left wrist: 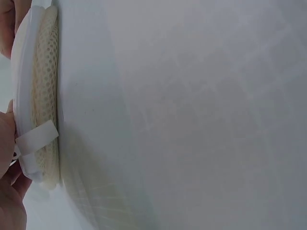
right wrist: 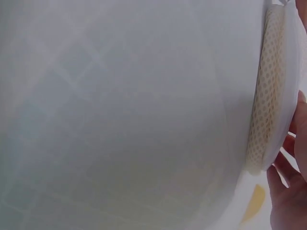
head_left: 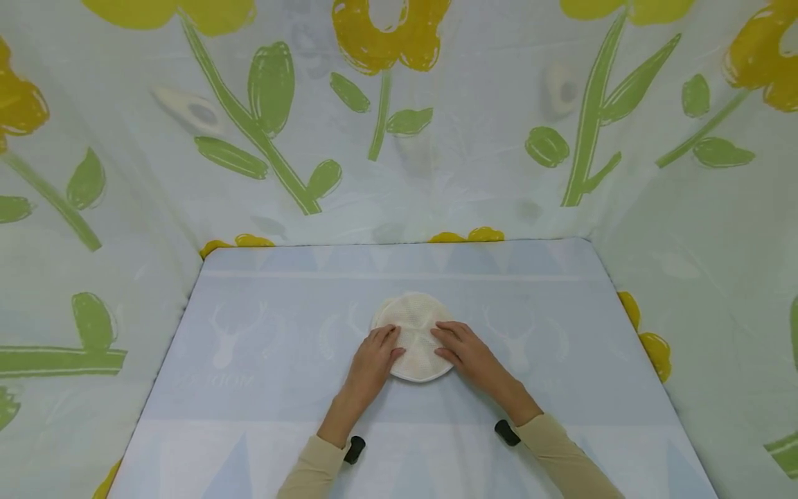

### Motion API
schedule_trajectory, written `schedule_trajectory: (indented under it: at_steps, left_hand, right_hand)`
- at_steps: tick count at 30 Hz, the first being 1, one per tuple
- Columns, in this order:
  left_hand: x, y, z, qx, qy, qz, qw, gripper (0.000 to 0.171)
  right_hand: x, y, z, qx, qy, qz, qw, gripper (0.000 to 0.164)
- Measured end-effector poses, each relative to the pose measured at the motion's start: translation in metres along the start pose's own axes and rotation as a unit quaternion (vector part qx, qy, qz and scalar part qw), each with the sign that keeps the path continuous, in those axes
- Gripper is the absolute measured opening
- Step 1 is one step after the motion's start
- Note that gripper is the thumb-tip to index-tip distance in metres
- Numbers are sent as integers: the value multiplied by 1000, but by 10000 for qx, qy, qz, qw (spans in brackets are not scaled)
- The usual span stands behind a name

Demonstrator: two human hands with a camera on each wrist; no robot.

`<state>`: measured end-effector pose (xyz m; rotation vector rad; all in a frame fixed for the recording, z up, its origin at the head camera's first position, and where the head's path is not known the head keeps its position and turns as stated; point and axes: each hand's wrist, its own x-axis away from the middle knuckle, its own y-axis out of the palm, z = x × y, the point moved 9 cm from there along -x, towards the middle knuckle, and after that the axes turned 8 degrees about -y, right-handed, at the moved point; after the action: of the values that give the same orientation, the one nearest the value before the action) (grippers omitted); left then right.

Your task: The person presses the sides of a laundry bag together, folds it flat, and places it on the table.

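Note:
A flat, round white mesh laundry bag (head_left: pixel 416 310) lies on the table near its middle. My left hand (head_left: pixel 371 366) rests on the bag's left side, fingertips on the top face. On the opposite side, my right hand (head_left: pixel 475 357) touches the top face with its fingers slightly bent. The left wrist view shows the honeycomb mesh side (left wrist: pixel 45 72) below a smooth white rim, with a small white tag (left wrist: pixel 37 137) across it. In the right wrist view the mesh edge (right wrist: pixel 266 96) stands low on the table, beside the fingers (right wrist: pixel 283 187).
A pale blue-grey tablecloth (head_left: pixel 249 398) with faint deer prints covers the table. White curtains with yellow flowers and green leaves (head_left: pixel 271 86) stand behind it and on both sides. Black wrist bands (head_left: pixel 507 433) show beside the beige sleeves (head_left: pixel 561 450).

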<state>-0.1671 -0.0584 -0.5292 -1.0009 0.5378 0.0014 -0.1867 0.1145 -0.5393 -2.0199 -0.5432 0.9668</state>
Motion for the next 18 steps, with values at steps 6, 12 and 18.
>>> schedule_trajectory:
  at_steps: [6,12,18]
  left_hand:
    - [-1,-2,-7,654,107,-51,9978,46]
    - [-4,-20,-12,854,78,528,9949,30]
    - [-7,-42,-15,666,24,1062,9921,16]
  right_hand:
    - [-3,-9,-1,146,-309,94,9994,45]
    - [-2,-30,1,206,-575,617,9962,33]
    - [0,-43,6,563,-554,973,9921,21]
